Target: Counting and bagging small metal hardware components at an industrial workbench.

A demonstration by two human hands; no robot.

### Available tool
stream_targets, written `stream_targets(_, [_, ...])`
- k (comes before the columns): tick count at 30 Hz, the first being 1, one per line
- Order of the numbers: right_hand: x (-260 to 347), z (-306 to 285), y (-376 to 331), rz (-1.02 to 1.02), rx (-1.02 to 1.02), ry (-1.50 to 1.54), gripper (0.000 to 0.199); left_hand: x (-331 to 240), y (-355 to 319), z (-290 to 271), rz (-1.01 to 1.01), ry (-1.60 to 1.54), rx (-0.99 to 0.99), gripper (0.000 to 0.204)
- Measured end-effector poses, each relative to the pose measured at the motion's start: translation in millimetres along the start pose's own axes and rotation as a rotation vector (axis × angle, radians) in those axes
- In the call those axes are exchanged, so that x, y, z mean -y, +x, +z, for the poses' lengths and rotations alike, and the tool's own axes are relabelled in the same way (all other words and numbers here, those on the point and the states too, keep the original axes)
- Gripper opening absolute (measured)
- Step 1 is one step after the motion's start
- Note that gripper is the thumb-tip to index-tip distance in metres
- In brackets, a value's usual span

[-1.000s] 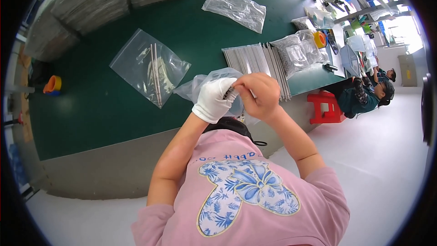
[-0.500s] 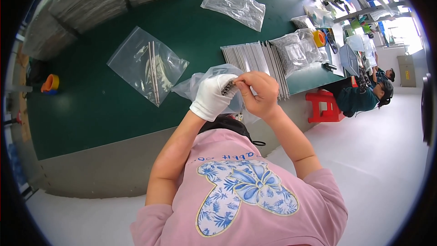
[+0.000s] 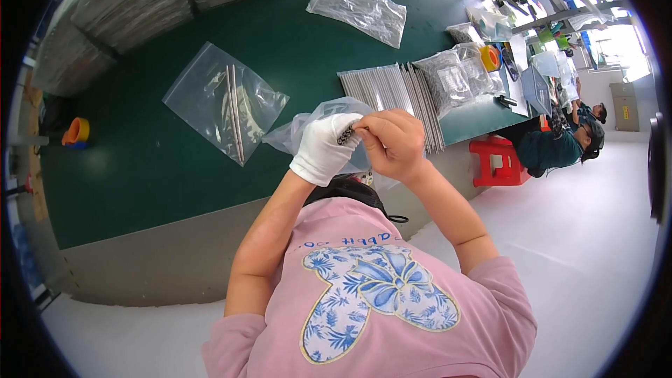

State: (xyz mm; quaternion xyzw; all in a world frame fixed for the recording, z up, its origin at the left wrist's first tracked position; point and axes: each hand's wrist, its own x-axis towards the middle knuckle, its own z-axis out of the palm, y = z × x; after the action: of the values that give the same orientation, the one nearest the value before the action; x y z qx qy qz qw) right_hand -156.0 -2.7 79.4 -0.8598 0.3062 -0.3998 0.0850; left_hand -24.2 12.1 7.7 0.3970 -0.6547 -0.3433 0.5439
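Observation:
My left hand [image 3: 322, 150], in a white glove, is closed around a cluster of small dark metal pieces [image 3: 345, 136] that show at its upper edge. Their exact kind is too small to tell. My right hand [image 3: 393, 143], bare, pinches thumb and forefinger together right at those pieces. Whatever is between its fingertips is hidden. Behind and below both hands spreads a crumpled clear plastic bag [image 3: 283, 136]. To the left, a flat clear bag [image 3: 203, 94] lies on the green table [image 3: 140, 175] with two thin metal rods [image 3: 234, 115] on it.
Right of my hands lies a row of grey metal rods [image 3: 381, 87], beside filled clear bags [image 3: 448, 84] and a yellow tape roll [image 3: 490, 58]. Wrapped stacks [image 3: 133, 3] stand far left. Another tape roll [image 3: 75, 131] sits near the left edge. A person [image 3: 556, 147] sits by a red stool [image 3: 493, 161].
Both hands have shifted very slightly left in the picture, along with the table. The right fingertips still pinch at the dark metal pieces in the gloved hand.

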Motion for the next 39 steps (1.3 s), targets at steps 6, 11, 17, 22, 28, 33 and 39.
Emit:
stream_targets(6, [3.4,-0.7,3.6,0.01,-0.108,0.021,0.008,-4.2,1.9,-1.5,0.008,-0.009,-0.014,0.02])
stream_targets(11, [0.0,2.8,2.2,0.076,0.005,0.085,0.005,-3.6,1.0,-2.4,-0.031,-0.028,0.02,0.021])
stream_targets(17, [1.0,3.1,0.0,0.142,-0.017,0.114,0.005,-2.9,2.0,-1.8,-0.028,0.004,0.025,0.02])
stream_targets(22, [0.4,2.2,-0.5,0.185,-0.035,0.137,0.006,-2.8,2.0,-1.8,-0.04,0.008,0.015,0.02])
stream_targets(28, [-0.6,1.1,1.5,0.125,0.009,0.084,0.005,-2.2,3.1,-2.1,-0.029,0.014,0.002,0.02])
stream_targets(33, [0.4,-3.2,8.1,-0.032,0.03,-0.107,0.006,-0.5,2.8,-2.3,-0.024,-0.012,0.005,0.021])
stream_targets(39, [-5.9,-2.2,6.1,-0.017,0.042,-0.048,0.007,-2.3,4.2,-1.7,-0.031,0.005,0.029,0.021])
